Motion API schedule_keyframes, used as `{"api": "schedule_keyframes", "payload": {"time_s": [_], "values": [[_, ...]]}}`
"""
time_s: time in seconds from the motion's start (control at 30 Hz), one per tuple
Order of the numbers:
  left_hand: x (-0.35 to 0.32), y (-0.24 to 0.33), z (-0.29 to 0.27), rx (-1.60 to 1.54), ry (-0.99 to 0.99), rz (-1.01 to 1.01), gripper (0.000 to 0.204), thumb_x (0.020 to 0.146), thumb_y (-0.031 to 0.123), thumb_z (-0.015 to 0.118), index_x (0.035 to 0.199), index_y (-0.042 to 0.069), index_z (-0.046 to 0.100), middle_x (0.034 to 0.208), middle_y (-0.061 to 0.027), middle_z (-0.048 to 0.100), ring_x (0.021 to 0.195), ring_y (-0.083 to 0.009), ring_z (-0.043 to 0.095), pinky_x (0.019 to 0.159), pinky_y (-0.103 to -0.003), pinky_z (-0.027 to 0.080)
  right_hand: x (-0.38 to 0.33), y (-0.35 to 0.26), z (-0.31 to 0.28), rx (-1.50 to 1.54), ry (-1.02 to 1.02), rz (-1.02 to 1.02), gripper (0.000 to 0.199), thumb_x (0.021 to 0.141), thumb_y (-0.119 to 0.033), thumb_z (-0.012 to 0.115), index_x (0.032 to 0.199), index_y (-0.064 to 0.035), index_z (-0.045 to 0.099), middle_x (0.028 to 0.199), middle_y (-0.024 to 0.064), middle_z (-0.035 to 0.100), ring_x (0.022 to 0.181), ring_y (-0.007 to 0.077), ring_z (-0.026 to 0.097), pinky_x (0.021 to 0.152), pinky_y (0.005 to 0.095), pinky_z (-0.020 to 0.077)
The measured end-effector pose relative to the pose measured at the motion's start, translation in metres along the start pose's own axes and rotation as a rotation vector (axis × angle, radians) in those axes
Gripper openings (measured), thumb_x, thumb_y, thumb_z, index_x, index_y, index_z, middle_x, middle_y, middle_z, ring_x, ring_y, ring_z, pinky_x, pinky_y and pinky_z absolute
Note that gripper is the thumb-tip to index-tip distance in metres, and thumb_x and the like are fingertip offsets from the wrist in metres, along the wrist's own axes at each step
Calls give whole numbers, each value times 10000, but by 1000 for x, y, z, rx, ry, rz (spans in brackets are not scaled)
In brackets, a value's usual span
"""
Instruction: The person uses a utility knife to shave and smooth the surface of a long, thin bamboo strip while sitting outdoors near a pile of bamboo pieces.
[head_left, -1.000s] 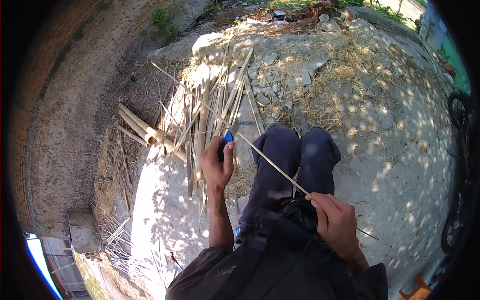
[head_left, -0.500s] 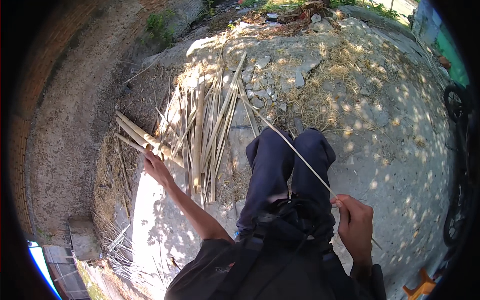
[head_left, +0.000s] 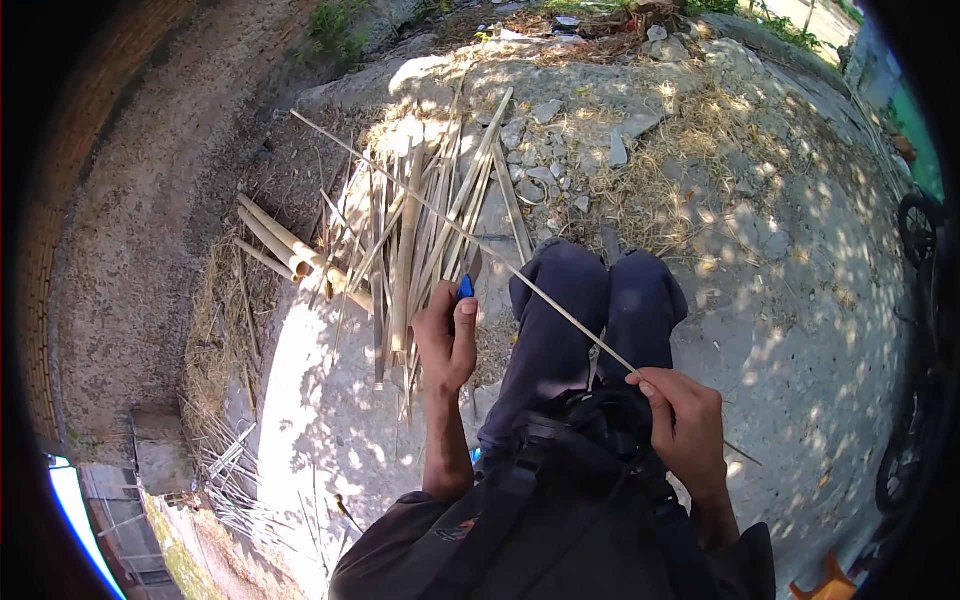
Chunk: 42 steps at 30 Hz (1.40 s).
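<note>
My left hand (head_left: 443,340) is closed around the blue handle of a knife (head_left: 466,287), its short dark blade pointing up and away from me. The blade is close to a long, thin bamboo strip (head_left: 560,308); whether they touch I cannot tell. Between thumb and fingers, my right hand (head_left: 685,412) pinches that strip near its near end, in front of my right thigh. From there the strip slants over my knees to the far left, and a short tail sticks out behind the hand.
Split bamboo slats (head_left: 408,245) lie piled ahead to the left, beside thick bamboo poles (head_left: 285,235). Broken stones (head_left: 545,175) and dry straw lie beyond my knees. Thin offcuts (head_left: 240,500) are scattered at lower left. An orange object (head_left: 825,580) shows at lower right.
My left hand has come from the bamboo poles toward the middle and now shows the blue-handled knife. The strip's far end has swung left across the slats; my right hand has shifted slightly left.
</note>
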<state>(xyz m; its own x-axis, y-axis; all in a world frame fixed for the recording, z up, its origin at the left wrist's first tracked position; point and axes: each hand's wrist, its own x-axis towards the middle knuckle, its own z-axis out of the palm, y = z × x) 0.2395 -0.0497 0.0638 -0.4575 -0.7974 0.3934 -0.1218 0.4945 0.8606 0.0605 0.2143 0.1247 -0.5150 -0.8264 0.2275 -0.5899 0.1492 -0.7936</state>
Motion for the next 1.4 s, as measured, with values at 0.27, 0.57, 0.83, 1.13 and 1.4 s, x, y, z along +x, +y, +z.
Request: {"api": "schedule_keyframes", "payload": {"time_s": [0.27, 0.57, 0.83, 1.13, 1.4], "values": [[-2, -4, 11, -132, -40, -108, 391, 1109, 356, 551, 927, 12, 588, 678, 18, 466, 584, -84, 384, 532, -298, 281, -3, -6, -8, 42, -60, 76, 158, 1004, -2, 606, 1079, 35, 739, 1004, 161, 797, 879, 322, 786, 752, 353, 594], [9, 20, 30, -280, 91, -135, 388, 1119, 378, 586, 1132, -2, 659, 661, 81, 397, 502, -2, 283, 461, -246, 159, -14, 14, -18, 71, -61, 26, 157, 991, 9, 615, 1077, 20, 746, 973, 147, 794, 723, 245, 733, 633, 322, 529], [10, 35, 40, -613, -10, -376, 239, 1105, 224, 627, 1074, -11, 654, 592, 91, 360, 469, -6, 266, 450, -252, 162, -13, 18, -35, 112, -264, 230, 268, 985, -115, 716, 1233, -15, 698, 950, 125, 719, 814, 274, 744, 705, 371, 570], [-19, 71, 79, -507, -199, -242, 213, 1067, 183, 677, 1022, -25, 681, 679, 41, 536, 553, -24, 403, 507, -235, 275, 22, -1, -11, 278, -155, 199, 274, 1023, -132, 701, 1262, -3, 674, 864, 115, 706, 777, 250, 726, 723, 358, 564], [-25, 70, 65, -175, -350, -57, 375, 1096, 352, 574, 1062, -7, 675, 697, -32, 542, 609, -103, 499, 561, -285, 361, 18, 24, -7, 679, -131, 329, 265, 1112, -175, 545, 999, 7, 702, 667, 11, 517, 614, 61, 428, 561, 271, 353]]}}
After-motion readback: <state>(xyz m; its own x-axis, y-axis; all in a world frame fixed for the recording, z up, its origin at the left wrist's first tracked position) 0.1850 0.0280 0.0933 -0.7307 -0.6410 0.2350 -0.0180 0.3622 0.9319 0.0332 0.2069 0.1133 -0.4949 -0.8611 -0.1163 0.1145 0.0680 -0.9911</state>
